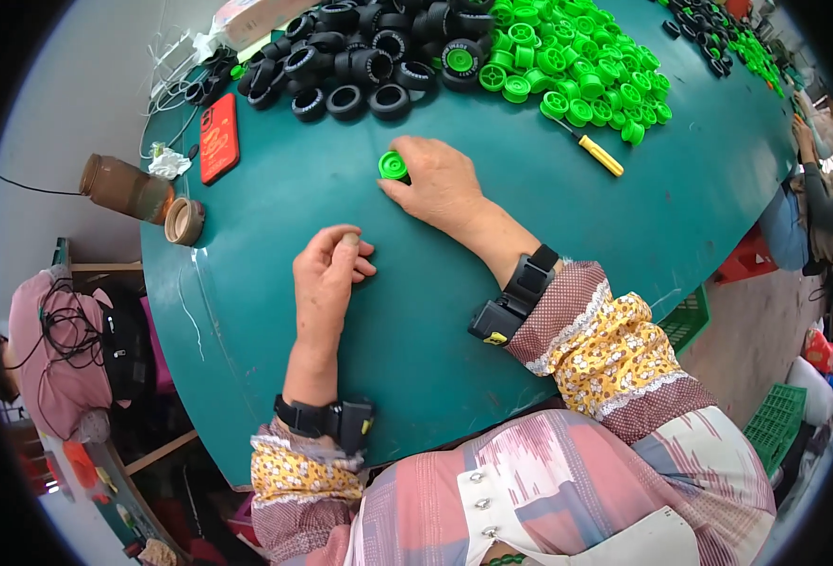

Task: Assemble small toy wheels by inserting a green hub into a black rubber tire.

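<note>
Teal tabletop (605, 226) is stretching around the green wheel hub (393, 165), which the right hand (440, 184) is gripping between thumb and fingers. Left of the hub, on its near side, the left hand (327, 269) is curling loosely, showing nothing held. Black tyres (374, 68) are lying beyond the hub.
</note>
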